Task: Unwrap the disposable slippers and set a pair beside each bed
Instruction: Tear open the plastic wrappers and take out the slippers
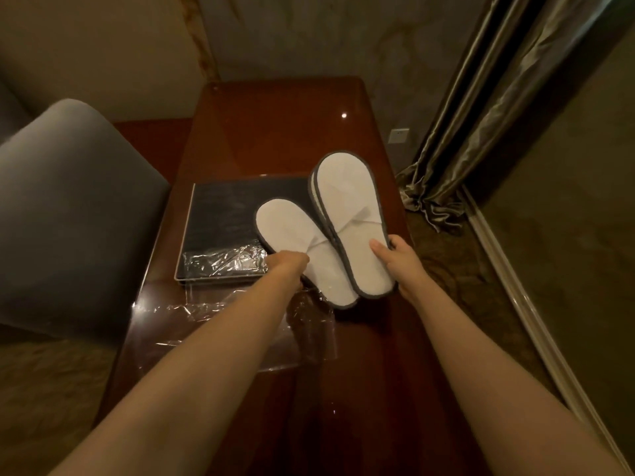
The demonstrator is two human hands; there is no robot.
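Note:
Flat white disposable slippers with grey edging are held above a glossy brown table (281, 132). My left hand (287, 264) grips one slipper (288, 231) at its folded strap, heel pointing away. My right hand (398, 259) holds a stack of slippers (347, 207) by the right edge near the toe, thumb on top; at least two lie one over the other. Clear plastic wrap (223, 321) lies crumpled on the table under my left forearm. More wrap (223, 261) rests on a dark tray.
A dark rectangular tray (223, 207) sits on the table's left side. A grey upholstered chair (68, 207) stands close on the left. Curtains (481, 115) hang at the right, bunching on the carpet (464, 276). A wall socket (398, 135) is behind the table.

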